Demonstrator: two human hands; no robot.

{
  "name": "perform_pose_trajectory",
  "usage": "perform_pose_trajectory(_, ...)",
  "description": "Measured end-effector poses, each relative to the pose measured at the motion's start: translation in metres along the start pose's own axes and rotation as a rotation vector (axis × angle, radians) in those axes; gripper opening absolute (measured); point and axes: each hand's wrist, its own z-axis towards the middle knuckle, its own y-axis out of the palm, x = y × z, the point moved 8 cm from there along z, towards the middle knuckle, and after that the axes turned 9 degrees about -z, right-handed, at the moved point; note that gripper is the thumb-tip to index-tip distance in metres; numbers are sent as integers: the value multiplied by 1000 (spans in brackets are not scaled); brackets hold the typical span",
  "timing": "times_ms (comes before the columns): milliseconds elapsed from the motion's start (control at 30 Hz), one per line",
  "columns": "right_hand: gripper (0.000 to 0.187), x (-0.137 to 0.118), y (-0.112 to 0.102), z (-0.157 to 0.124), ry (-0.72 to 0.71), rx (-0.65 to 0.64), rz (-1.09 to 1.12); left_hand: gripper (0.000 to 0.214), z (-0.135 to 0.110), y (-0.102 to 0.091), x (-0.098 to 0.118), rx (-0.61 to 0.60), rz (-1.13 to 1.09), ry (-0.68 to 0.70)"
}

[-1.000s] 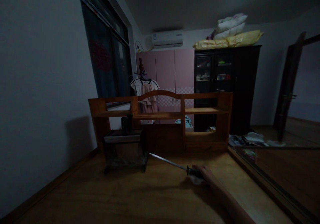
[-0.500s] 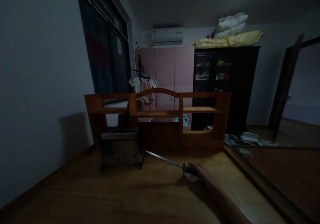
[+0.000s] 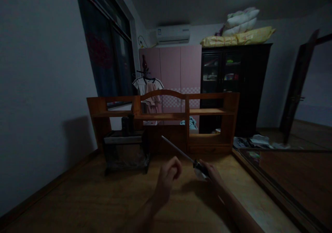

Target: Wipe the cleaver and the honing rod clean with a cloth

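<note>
My right hand [image 3: 211, 172] grips the dark handle of a long thin metal rod [image 3: 177, 149], with a bit of white cloth or paper under the fingers. The rod points up and to the left, its tip raised above the wooden desk [image 3: 103, 198]. My left hand [image 3: 168, 176] hovers just left of the rod's handle, fingers curled together with nothing visible in them. A dark box-shaped rack [image 3: 126, 151] stands on the desk to the left, clear of the rod's tip.
A wooden shelf unit [image 3: 163, 120] runs along the back of the desk. A wall and a dark window lie to the left. Behind stand a pink wardrobe [image 3: 171, 73], a black cabinet [image 3: 233, 84] with bedding on top, and an open door [image 3: 298, 87] at right.
The rod's tip has lifted off the rack's corner and swung up and to the right. My left hand has come into view beside the handle.
</note>
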Motion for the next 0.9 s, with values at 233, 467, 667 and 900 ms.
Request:
perform_pose_trajectory(233,53,15,0,15,72,-24,27,51,40,31,-111,-310,-98,-377)
perform_pose_trajectory(467,51,12,12,17,-13,-84,-203,53,28,28,-147,-331,-261,-507)
perform_pose_trajectory(667,58,-9,-14,5,-113,161,-184,54,20,15,-184,-163,-352,-673)
perform_pose_trajectory(900,53,-32,-52,-10,-202,419,-102,58,32,1,-199,-33,-458,-765)
